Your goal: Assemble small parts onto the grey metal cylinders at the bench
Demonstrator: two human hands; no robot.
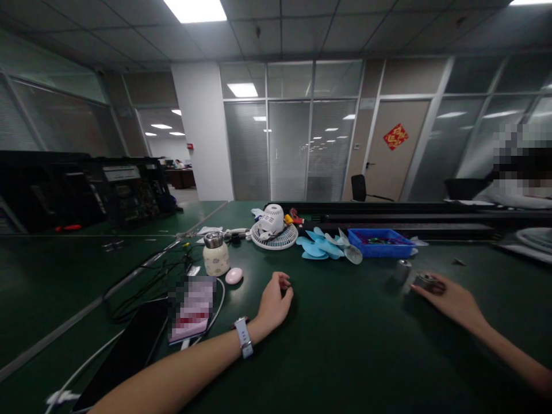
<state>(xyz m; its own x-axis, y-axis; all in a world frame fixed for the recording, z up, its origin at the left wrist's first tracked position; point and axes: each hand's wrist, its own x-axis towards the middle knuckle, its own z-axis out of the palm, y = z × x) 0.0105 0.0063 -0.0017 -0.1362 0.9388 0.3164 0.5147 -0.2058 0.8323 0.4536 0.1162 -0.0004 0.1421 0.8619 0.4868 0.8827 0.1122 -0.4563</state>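
My right hand grips a small metal cylinder, with the thumb along its near side and the fingers round the right. It looks like a small electric motor, though blur hides the detail. Just left of it a second silver cylinder stands upright on the green table. My left hand rests on the tabletop, loosely curled with the thumb apart from the fingers and nothing visible in it. A pale pink oval object lies to its left. Light blue fan blades lie beyond, between the two hands.
A blue tray of small parts stands behind the cylinders. Further left are a white fan housing and grille, a cream bottle, a phone, a dark tablet and cables. Opened computer cases stand far left; a person sits far right.
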